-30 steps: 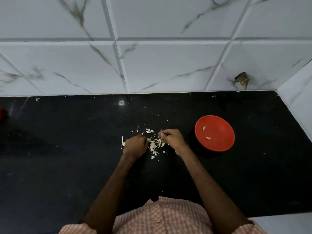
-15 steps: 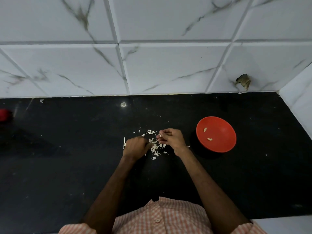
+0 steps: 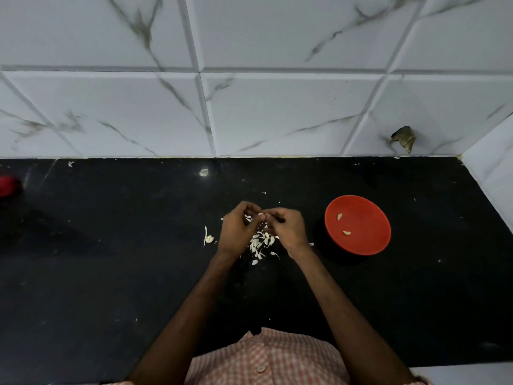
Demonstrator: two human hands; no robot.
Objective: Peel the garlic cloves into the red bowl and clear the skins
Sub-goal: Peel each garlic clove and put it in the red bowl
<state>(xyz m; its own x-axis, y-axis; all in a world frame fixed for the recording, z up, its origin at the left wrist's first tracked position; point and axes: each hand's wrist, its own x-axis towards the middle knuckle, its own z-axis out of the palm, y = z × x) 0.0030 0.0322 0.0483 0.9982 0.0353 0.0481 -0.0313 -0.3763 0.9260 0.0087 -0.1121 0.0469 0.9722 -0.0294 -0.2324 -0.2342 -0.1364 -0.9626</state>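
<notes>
Above a heap of white garlic skins (image 3: pixel 261 244) on the black counter, my left hand (image 3: pixel 236 232) and my right hand (image 3: pixel 287 229) meet fingertip to fingertip. Both pinch a small garlic clove (image 3: pixel 262 216) between them; most of the clove is hidden by the fingers. The red bowl (image 3: pixel 358 225) stands to the right of my right hand and holds two peeled cloves (image 3: pixel 342 225). A garlic stem piece with skin (image 3: pixel 208 238) lies just left of my left hand.
The black counter (image 3: pixel 111 273) ends at a white marble-tiled wall behind and a white side wall at the right. A red object (image 3: pixel 7 186) sits at the far left edge. A damaged spot (image 3: pixel 404 137) marks the wall above the bowl.
Both hands have lifted off the skin heap and come together further from me, fingertips now meeting on the clove. The bowl's contents are unchanged.
</notes>
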